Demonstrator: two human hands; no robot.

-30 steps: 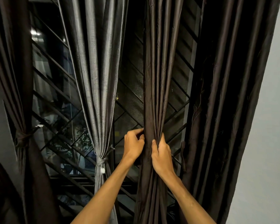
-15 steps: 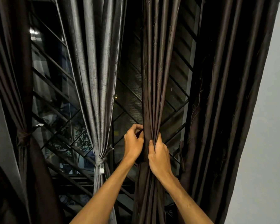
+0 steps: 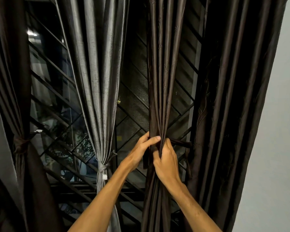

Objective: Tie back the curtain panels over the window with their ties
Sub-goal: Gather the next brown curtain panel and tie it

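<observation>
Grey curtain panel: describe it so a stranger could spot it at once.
Start at the window with the diagonal metal grille. Left of the centre dark brown curtain panel hangs the silvery grey fabric curtain panel, cinched low by a knotted grey tie. It alone is pale; its neighbours are dark brown.

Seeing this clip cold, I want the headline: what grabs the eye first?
The left hand and right hand grip the gathered brown panel at centre. To its left hangs a shiny grey panel, already cinched by its tie.
</observation>
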